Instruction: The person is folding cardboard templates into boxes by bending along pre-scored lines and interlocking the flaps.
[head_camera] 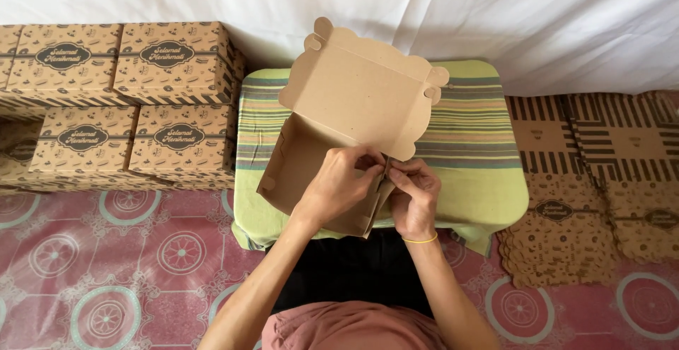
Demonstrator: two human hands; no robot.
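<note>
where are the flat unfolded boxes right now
In the head view, the flat unfolded boxes lie stacked on the patterned floor mat at far right, beside the striped cushion.

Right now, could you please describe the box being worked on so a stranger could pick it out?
On the striped green cushion in the middle, the half-folded box sits pinched by both hands: left hand, right hand. Unlike the closed boxes stacked left, its scalloped lid stands open.
</note>
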